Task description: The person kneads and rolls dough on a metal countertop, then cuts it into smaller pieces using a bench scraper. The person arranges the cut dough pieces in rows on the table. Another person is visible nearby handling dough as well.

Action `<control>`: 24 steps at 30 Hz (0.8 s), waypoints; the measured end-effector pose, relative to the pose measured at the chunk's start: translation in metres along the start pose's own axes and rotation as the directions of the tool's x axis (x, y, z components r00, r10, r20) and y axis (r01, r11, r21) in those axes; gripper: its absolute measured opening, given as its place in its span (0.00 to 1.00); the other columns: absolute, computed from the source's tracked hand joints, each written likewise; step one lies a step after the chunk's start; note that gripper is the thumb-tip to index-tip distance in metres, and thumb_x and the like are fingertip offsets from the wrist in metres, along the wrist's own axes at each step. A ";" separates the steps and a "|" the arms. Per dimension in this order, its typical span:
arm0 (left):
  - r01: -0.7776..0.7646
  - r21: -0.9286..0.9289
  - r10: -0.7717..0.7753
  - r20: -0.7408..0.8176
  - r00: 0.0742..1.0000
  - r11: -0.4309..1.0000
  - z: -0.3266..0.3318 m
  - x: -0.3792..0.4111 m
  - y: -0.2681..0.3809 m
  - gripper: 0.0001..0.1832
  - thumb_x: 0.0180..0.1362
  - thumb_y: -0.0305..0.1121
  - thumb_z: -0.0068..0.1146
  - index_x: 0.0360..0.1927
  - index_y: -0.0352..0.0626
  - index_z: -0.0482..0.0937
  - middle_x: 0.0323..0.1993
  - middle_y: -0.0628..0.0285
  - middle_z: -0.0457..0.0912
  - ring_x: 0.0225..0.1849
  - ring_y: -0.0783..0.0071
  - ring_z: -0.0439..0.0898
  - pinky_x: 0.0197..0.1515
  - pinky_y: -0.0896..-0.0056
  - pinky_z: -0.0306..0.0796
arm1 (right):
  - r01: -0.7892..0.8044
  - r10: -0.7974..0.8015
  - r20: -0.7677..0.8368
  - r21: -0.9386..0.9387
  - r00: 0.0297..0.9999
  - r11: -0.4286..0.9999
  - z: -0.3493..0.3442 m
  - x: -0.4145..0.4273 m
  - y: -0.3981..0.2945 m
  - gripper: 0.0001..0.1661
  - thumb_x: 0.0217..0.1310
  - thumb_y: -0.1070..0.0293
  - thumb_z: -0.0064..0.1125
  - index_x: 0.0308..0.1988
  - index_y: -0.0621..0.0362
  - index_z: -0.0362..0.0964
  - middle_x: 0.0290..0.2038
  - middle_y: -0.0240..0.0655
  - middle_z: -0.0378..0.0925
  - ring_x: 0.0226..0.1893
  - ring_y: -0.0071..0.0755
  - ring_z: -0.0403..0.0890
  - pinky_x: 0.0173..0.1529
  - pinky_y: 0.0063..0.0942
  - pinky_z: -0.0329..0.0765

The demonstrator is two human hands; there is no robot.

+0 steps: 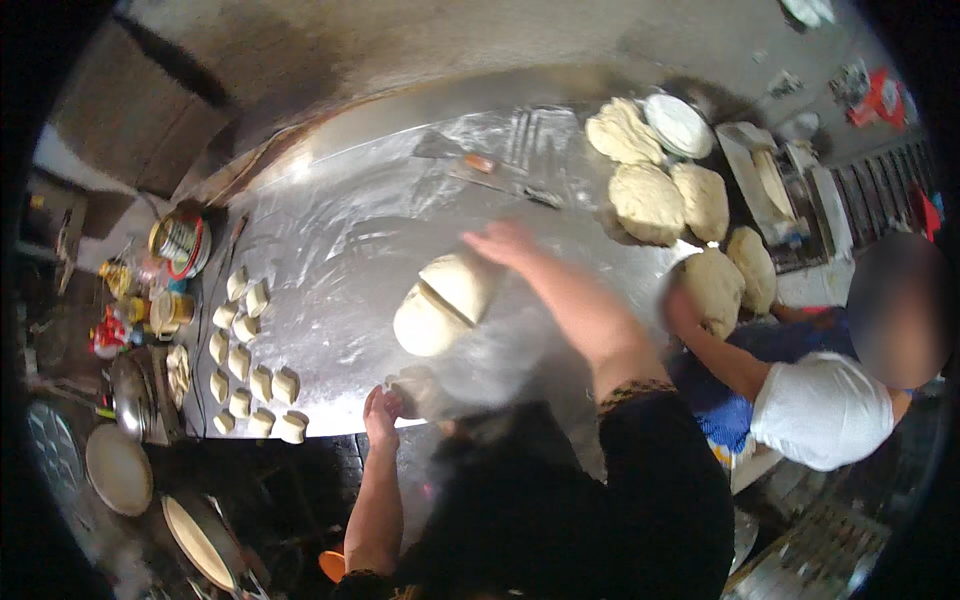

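Note:
A large round of pale dough (431, 319), split by a straight cut into two halves, lies on the metal worktop (337, 247). Just beyond its upper right side, my right hand (501, 241) is stretched out, blurred, with fingers apart and nothing seen in it. At the worktop's near edge is my left hand (382, 409), beside a greyish, blurred flat object (414, 391); whether the hand grips it is unclear. Small cut dough pieces (260, 383) are spread in rows on the left.
Large dough lumps (646, 202) and a white round lid or plate (678, 125) sit at the right, where a co-worker (825, 409) handles one lump. A flat scraper or blade (487, 176) lies at the back. Jars (171, 311) and a metal tin (180, 244) stand left.

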State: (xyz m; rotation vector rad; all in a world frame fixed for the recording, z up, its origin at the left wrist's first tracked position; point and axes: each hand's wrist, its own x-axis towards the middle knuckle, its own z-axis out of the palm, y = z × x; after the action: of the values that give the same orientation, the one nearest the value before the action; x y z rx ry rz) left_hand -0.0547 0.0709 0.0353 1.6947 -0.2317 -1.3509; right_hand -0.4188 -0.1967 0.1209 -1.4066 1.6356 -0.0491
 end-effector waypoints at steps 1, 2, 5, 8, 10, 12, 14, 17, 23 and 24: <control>0.046 -0.011 -0.046 0.019 0.999 0.999 0.010 -0.001 0.003 0.22 0.70 0.41 0.56 0.61 0.38 0.72 0.39 0.57 0.82 0.35 0.67 0.82 0.39 0.67 0.78 | 0.049 -0.091 0.145 0.271 0.985 0.961 0.022 0.007 0.005 0.52 0.63 0.25 0.51 0.65 0.62 0.70 0.63 0.49 0.75 0.62 0.55 0.75 0.63 0.51 0.72; 0.061 0.011 -0.062 0.130 0.990 0.998 0.035 0.011 0.007 0.24 0.70 0.42 0.56 0.62 0.39 0.70 0.39 0.55 0.82 0.36 0.65 0.82 0.40 0.65 0.79 | 0.156 -0.157 -0.094 -0.018 0.983 0.988 0.054 0.035 0.044 0.58 0.57 0.24 0.57 0.69 0.62 0.63 0.62 0.56 0.73 0.60 0.56 0.77 0.62 0.49 0.74; 0.121 -0.127 -0.096 0.191 0.977 0.984 0.049 0.036 0.028 0.28 0.70 0.46 0.56 0.64 0.39 0.67 0.43 0.52 0.81 0.38 0.62 0.82 0.41 0.65 0.78 | 0.315 -0.195 -0.349 0.330 0.917 0.890 0.120 0.009 0.043 0.56 0.47 0.39 0.76 0.64 0.65 0.65 0.58 0.56 0.76 0.60 0.56 0.78 0.62 0.45 0.75; 0.202 -0.026 -0.184 0.304 0.935 0.979 0.086 0.072 0.052 0.34 0.70 0.51 0.54 0.72 0.43 0.64 0.59 0.51 0.76 0.53 0.57 0.78 0.57 0.57 0.73 | 0.458 -0.065 -0.493 0.740 0.868 0.492 0.154 -0.019 0.072 0.44 0.45 0.52 0.79 0.57 0.64 0.71 0.49 0.47 0.83 0.50 0.43 0.84 0.55 0.39 0.80; 0.226 0.095 -0.245 0.403 0.882 0.970 0.117 0.089 0.056 0.36 0.68 0.55 0.56 0.74 0.47 0.64 0.63 0.55 0.75 0.57 0.56 0.76 0.62 0.56 0.70 | 0.305 0.120 -0.374 0.872 0.920 0.382 0.146 -0.036 0.089 0.39 0.48 0.65 0.78 0.56 0.67 0.67 0.48 0.42 0.80 0.49 0.34 0.82 0.55 0.37 0.80; 0.237 0.207 -0.312 0.531 0.788 0.949 0.147 0.084 0.064 0.38 0.66 0.57 0.58 0.73 0.48 0.66 0.66 0.58 0.74 0.63 0.55 0.74 0.66 0.53 0.69 | 0.356 0.203 -0.512 0.783 0.835 0.511 0.105 -0.056 0.116 0.38 0.48 0.59 0.76 0.55 0.66 0.70 0.48 0.47 0.80 0.49 0.41 0.82 0.54 0.38 0.79; 0.233 0.352 -0.393 0.506 0.767 0.907 0.164 0.081 0.070 0.39 0.64 0.58 0.60 0.72 0.47 0.66 0.67 0.58 0.73 0.67 0.54 0.72 0.69 0.49 0.68 | 0.394 0.138 -0.664 0.583 0.735 0.711 0.051 -0.084 0.130 0.37 0.49 0.52 0.72 0.54 0.63 0.72 0.51 0.50 0.80 0.53 0.50 0.80 0.57 0.43 0.75; 0.157 0.483 -0.377 0.402 0.834 0.862 0.190 0.082 0.073 0.40 0.63 0.57 0.62 0.72 0.46 0.66 0.67 0.57 0.74 0.68 0.52 0.72 0.69 0.46 0.69 | 0.146 -0.027 -0.816 0.071 0.577 0.987 -0.024 -0.104 0.139 0.32 0.53 0.49 0.66 0.52 0.58 0.75 0.52 0.48 0.78 0.55 0.54 0.75 0.60 0.51 0.70; 0.085 0.061 -0.104 0.603 0.791 0.995 0.208 0.025 0.058 0.36 0.67 0.53 0.57 0.71 0.43 0.66 0.66 0.56 0.74 0.66 0.52 0.74 0.65 0.45 0.72 | 0.345 -0.430 -0.648 -0.263 0.628 0.901 0.061 -0.052 0.083 0.26 0.62 0.44 0.57 0.45 0.53 0.83 0.56 0.52 0.77 0.63 0.62 0.71 0.66 0.60 0.66; 0.088 -0.004 -0.069 0.595 0.801 0.996 0.222 -0.008 0.067 0.35 0.68 0.53 0.55 0.71 0.43 0.66 0.66 0.56 0.74 0.67 0.53 0.73 0.65 0.46 0.71 | 0.501 -0.464 -0.616 -0.127 0.636 0.856 0.081 -0.055 0.057 0.24 0.60 0.45 0.58 0.42 0.53 0.84 0.54 0.51 0.79 0.61 0.61 0.74 0.64 0.58 0.69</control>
State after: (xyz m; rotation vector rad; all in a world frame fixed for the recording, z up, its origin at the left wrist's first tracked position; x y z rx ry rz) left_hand -0.2202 -0.0799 0.0979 1.2126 -0.4988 -1.9188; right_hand -0.4142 -0.0925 0.0772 -1.8793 1.6835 -0.9809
